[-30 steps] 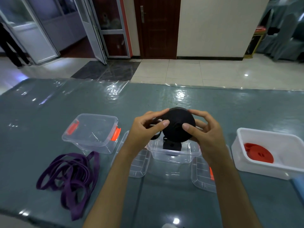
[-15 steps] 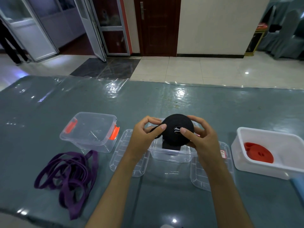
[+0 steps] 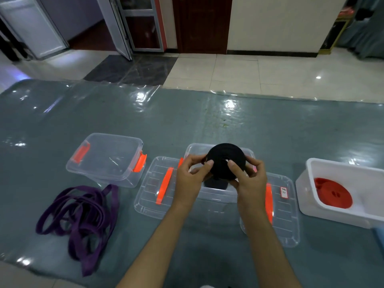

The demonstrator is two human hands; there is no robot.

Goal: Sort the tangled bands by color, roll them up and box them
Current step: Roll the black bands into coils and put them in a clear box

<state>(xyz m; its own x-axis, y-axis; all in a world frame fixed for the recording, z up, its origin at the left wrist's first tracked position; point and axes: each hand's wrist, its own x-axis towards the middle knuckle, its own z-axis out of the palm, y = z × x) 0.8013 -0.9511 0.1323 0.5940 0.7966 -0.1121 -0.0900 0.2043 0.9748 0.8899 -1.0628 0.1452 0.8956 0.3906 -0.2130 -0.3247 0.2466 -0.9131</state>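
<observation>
Lowered, hands (image 3: 222, 179) grip round black band roll (image 3: 225, 161).

Head camera looks forward and down, close over the table (image 3: 207, 121).

The far half of the grey-green plastic-covered table (image 3: 207, 121) is bare and open to pass. In the near row, the clear plastic box with orange latches (image 3: 108, 161), two flat clear lids (image 3: 153, 190) (image 3: 284, 221), the clear middle box (image 3: 216, 196) and the white plastic bin (image 3: 340, 213) stand close together. The tangled purple band (image 3: 81, 217) blocks the near left part.
</observation>
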